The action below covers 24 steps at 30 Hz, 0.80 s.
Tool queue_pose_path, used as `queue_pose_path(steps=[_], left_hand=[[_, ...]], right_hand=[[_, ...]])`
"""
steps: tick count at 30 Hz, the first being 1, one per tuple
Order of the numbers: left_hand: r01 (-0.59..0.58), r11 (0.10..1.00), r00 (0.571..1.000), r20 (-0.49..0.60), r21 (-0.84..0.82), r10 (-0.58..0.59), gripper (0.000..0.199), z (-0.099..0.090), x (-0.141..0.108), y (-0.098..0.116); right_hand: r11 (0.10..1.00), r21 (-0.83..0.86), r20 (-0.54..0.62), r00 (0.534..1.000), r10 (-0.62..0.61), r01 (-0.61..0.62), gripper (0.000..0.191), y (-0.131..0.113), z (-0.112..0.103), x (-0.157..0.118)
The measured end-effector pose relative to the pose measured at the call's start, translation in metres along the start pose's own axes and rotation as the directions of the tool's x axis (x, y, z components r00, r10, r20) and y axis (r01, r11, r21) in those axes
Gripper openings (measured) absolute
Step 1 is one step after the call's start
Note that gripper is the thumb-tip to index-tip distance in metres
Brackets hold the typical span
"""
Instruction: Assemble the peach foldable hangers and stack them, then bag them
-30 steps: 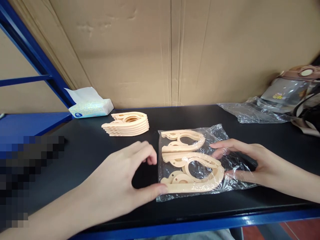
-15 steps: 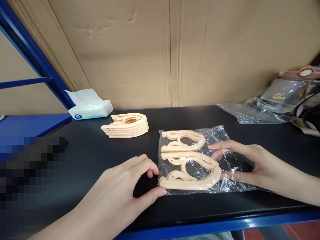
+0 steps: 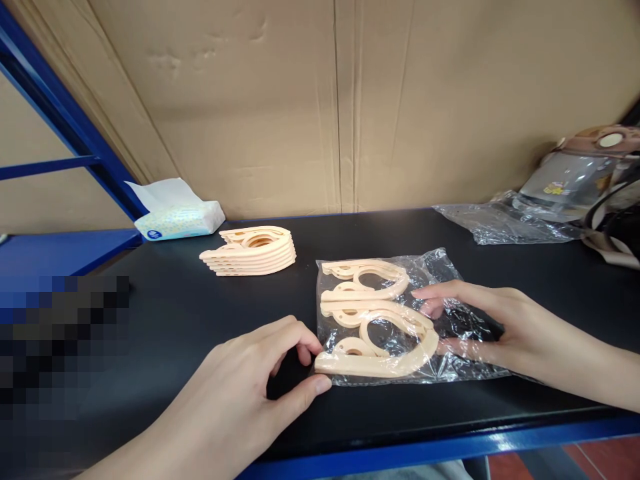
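Note:
Flat on the black tabletop lies a clear plastic bag [image 3: 450, 270]. Inside it, an upper folding hanger [image 3: 395, 283] and a lower folding hanger [image 3: 415, 363] lie side by side, both peach-coloured. My left hand [image 3: 250, 373] is at the bag's lower left corner, thumb and index fingertips apart and touching its edge. My right hand [image 3: 495, 320] is at the bag's right part, fingers and thumb spread near the hangers' curved ends. Whether its fingers are inside the bag or on top, I cannot tell. Further back stands a neat stack of folded hangers [image 3: 255, 257].
A tissue pack [image 3: 180, 217] sits at the back left, near a blue metal frame [image 3: 65, 113]. Another clear bag [image 3: 510, 223] and a transparent bottle [image 3: 565, 180] are at the back right. Cardboard [image 3: 250, 107] forms the back wall. The table has a blue front edge [image 3: 450, 447].
My left index finger has moved slightly closer to the bag's edge. The bag, hangers and right hand look almost unchanged; the whole view has shifted a little.

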<state>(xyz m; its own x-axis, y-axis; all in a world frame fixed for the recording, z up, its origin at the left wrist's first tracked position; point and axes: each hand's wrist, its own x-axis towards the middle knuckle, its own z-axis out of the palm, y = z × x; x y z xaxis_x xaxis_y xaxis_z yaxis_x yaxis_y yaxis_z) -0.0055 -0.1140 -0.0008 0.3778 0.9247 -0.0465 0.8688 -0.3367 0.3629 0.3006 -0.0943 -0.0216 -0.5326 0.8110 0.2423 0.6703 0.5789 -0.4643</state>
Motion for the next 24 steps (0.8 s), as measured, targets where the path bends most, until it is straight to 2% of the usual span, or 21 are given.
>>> queue_pose_path(steps=[4, 9, 13, 17, 21, 24], left_hand=[[-0.002, 1.0, 1.0, -0.008, 0.028, 0.002, 0.014, 0.0, -0.002, 0.0], [-0.034, 0.995, 0.996, -0.08, 0.091, 0.041, 0.017, 0.003, -0.002, 0.0], [-0.067, 0.992, 0.992, -0.102, 0.105, 0.078, 0.018, 0.005, -0.007, 0.001], [-0.046, 0.995, 0.993, -0.106, 0.089, 0.056, 0.024, -0.002, -0.009, 0.002], [-0.026, 0.999, 0.985, -0.169, 0.041, 0.033, 0.031, -0.015, 0.006, -0.002], [-0.052, 0.999, 0.985, -0.167, 0.001, 0.052, 0.047, -0.018, 0.027, -0.009]], right_hand=[[0.999, -0.022, -0.026, 0.999, -0.033, 0.033, 0.044, 0.0, 0.001, 0.0], [0.997, -0.058, -0.053, 0.997, -0.058, 0.055, 0.046, 0.001, 0.003, -0.001], [0.999, -0.041, -0.022, 1.0, -0.005, 0.004, 0.044, 0.001, 0.001, -0.002], [0.996, 0.021, -0.028, 0.996, 0.083, -0.083, 0.048, 0.002, -0.004, -0.002], [0.989, -0.026, -0.075, 0.987, 0.14, -0.143, 0.058, 0.008, -0.006, 0.0], [0.989, -0.047, -0.059, 0.989, 0.135, -0.138, 0.069, 0.014, -0.006, 0.006]])
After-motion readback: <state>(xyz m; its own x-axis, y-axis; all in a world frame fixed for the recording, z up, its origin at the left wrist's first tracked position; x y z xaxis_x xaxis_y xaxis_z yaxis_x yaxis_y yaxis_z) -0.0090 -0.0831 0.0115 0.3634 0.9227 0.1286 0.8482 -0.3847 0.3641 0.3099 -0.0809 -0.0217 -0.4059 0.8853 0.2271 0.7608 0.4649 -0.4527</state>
